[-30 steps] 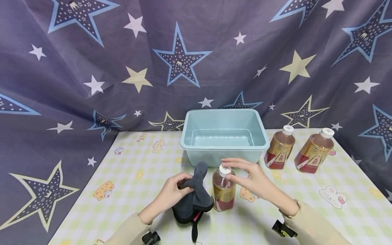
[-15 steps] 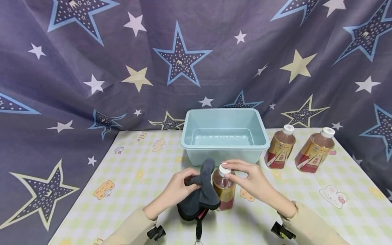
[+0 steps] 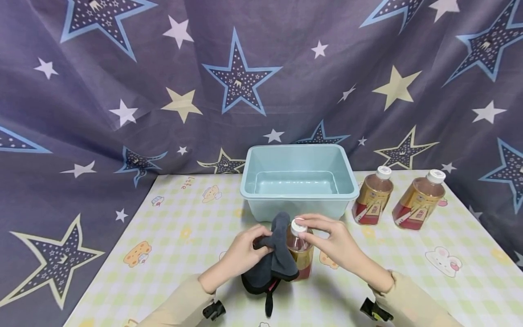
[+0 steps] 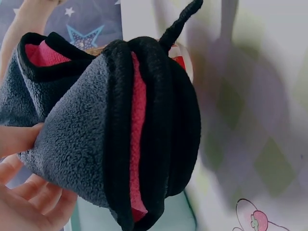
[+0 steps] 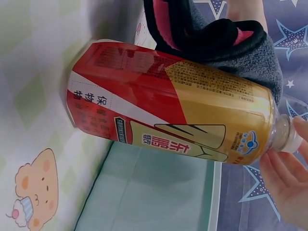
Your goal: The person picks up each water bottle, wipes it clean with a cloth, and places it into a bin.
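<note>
My left hand (image 3: 248,252) pinches a folded dark grey cloth (image 3: 274,254) with black edging. In the left wrist view the cloth (image 4: 77,130) shows a pink inner side and a black hanging loop (image 4: 180,21). It lies against the left side of a bottle of amber drink (image 3: 303,261), covering part of it in the head view. With fingers and thumb, my right hand (image 3: 331,236) grips the white cap of this bottle, which stands upright on the table. Its red and gold label (image 5: 159,106) faces the right wrist camera.
Behind the hands stands a light blue plastic bin (image 3: 300,197) with nothing in it. Two more capped bottles, a nearer-to-bin one (image 3: 372,200) and another (image 3: 418,202), stand to its right. A checked tablecloth (image 3: 171,263) covers the table; a star-patterned curtain (image 3: 286,54) hangs behind.
My left hand has moved right with the cloth, from beside the bottle to against it, so the cloth now overlaps the bottle's left side. The right hand stays on the cap.
</note>
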`<action>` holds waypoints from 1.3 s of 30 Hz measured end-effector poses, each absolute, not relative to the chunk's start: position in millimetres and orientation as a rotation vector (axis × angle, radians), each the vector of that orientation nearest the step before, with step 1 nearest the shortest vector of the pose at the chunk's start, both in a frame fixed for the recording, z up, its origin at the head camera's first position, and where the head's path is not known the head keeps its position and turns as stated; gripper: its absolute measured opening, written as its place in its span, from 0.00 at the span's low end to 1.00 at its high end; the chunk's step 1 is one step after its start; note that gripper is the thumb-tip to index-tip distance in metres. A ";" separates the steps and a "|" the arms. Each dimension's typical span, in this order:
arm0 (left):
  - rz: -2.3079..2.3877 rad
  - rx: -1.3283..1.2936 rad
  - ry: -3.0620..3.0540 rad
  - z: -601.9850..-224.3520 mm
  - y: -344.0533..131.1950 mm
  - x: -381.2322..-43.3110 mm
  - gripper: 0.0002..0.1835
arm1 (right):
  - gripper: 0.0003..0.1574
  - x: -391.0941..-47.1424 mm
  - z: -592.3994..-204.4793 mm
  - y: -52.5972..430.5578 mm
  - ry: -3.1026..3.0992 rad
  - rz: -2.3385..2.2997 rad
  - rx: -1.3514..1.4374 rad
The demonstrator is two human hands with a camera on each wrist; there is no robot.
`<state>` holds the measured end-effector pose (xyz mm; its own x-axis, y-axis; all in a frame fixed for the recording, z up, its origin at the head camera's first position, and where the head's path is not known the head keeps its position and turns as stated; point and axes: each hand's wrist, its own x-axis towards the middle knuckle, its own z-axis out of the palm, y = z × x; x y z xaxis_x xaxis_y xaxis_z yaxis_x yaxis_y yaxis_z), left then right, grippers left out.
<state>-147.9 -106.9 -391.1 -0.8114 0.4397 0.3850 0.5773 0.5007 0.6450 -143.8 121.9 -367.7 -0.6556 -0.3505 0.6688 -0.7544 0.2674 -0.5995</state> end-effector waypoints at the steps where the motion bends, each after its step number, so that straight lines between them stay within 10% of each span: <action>1: -1.189 -0.881 -2.565 -392.0 -106.2 -147.9 0.12 | 0.19 -143.5 -367.8 121.9 -2.144 1.360 0.996; 39: -0.816 -0.886 -2.830 -448.7 -102.1 -161.5 0.10 | 0.18 -141.3 -369.7 121.0 -2.154 1.437 0.976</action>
